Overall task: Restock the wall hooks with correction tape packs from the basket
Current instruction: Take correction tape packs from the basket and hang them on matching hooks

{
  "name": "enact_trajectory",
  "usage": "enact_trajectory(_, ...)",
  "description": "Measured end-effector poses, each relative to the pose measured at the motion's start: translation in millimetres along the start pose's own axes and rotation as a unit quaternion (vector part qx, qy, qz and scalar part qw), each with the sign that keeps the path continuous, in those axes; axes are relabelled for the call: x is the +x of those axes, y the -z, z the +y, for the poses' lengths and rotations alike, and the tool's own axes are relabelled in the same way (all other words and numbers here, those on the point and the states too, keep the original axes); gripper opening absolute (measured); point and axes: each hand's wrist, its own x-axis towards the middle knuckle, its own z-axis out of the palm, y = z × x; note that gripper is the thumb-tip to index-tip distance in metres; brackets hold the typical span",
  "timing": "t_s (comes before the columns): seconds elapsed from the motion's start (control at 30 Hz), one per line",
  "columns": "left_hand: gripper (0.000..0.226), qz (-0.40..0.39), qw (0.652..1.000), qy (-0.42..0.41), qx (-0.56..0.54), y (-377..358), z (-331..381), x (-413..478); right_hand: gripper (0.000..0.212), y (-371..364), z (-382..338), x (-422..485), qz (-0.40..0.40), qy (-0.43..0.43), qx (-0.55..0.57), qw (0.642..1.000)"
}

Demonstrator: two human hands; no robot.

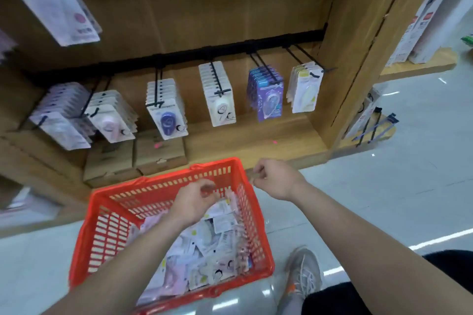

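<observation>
Hanging from black wire hooks (158, 89) along the wooden back panel (194, 2), card-backed packs fill six pegs, the rightmost row (304, 89) thinnest. Flat cardboard boxes (158, 153) lie on the ledge below. A red slotted plastic basket (107, 233) sits on the glossy floor, heaped with loose correction tape packs (204, 250). Left hand (194, 202) dips inside, fingers curled; whether it grips a pack, I cannot tell. Right hand (276, 179) hovers beside the basket rim, fingers pinched together, apparently empty.
</observation>
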Motion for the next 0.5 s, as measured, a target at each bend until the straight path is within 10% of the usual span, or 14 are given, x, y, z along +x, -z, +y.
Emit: enact_trajectory(0.5, 0.043, 0.009, 0.984, 0.176, 0.016, 7.3, -210.0, -53.3, 0.056, -208.3, -27.5, 56.8, -0.093, 0.001, -0.041, 0.995)
